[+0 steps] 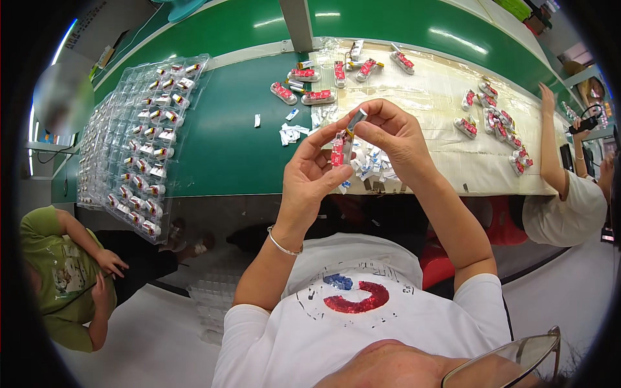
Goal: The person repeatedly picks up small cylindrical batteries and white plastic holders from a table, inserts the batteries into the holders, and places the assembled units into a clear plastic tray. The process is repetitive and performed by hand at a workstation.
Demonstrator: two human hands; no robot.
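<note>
Above the table's front edge, my left hand (312, 171) is closed round a small oval casing with a red circuit board (337, 154). My right hand (398, 139) pinches a small silver battery (357, 119) with a yellowish band, between thumb and fingers at the top of the casing. Whether the two parts are joined by wires cannot be made out. Below my hands lies a heap of small white and blue paper scraps (375, 163). Several similar casings with red boards (283, 93) lie beyond my hands, some with silver batteries beside them.
Stacked clear blister trays (152, 129) with battery pieces stand on the left. More red-board casings (498, 123) lie to the right on the taped cover sheet (427, 97). A person in green (71, 278) sits at left; another person's arm (552, 142) reaches in at right.
</note>
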